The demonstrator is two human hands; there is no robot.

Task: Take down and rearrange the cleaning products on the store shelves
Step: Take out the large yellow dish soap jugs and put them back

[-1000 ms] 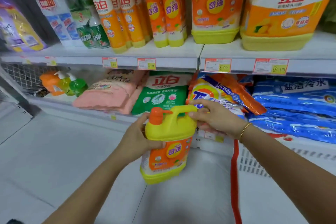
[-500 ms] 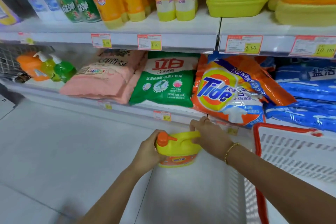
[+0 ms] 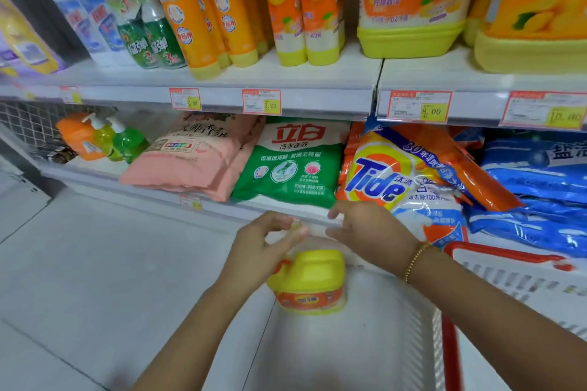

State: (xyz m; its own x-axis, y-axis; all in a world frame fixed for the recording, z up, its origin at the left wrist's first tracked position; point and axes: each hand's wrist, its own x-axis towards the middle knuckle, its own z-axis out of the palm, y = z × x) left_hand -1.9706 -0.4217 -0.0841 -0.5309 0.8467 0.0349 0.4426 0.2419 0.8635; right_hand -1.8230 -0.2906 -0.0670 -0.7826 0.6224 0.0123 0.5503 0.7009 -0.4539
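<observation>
The jug stands upright in the basket, long axis vertical, directly below both hands. The left hand is nearer, over the spout side, and the right hand hovers above the jug's right shoulder. Fingers of both hands are apart, loosely bent and empty. The lower shelf lies just beyond the hands — bags crowd it, leaving little free room.

yellow jug with orange label, green bag, pink bag
</observation>
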